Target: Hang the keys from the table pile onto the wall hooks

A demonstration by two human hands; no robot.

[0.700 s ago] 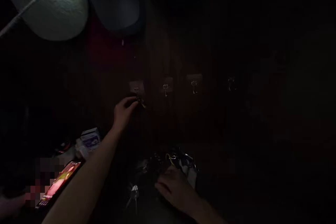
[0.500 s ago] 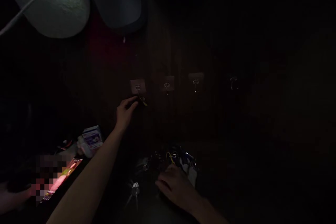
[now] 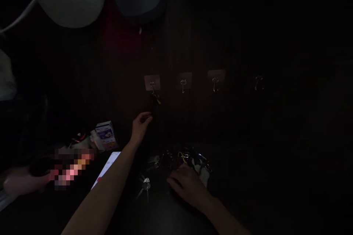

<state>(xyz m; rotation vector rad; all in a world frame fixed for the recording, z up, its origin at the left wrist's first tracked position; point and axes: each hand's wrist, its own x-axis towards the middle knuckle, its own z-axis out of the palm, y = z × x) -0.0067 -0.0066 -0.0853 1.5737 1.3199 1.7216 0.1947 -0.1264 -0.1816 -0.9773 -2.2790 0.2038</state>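
The scene is very dark. My left hand is just below the leftmost wall hook, its thumb and fingers slightly apart with nothing visible between them. From that hook hangs a small dark item with a yellow-green strip, apart from my fingertips. My right hand rests at a heap of keys and key rings, fingers curled down into it beside a yellow loop. What its fingertips grip is hidden. A separate bunch of keys lies to its left on the dark surface.
More hooks line the wall to the right. At left, another person's hand is beside a blurred, glowing object. A lit screen lies partly behind my left forearm, near a small box. Two large rounded objects hang above.
My left hand has come down off the hook, leaving the dark item with the yellow-green strip hanging there. My right hand stays at the key heap. The view has shifted slightly.
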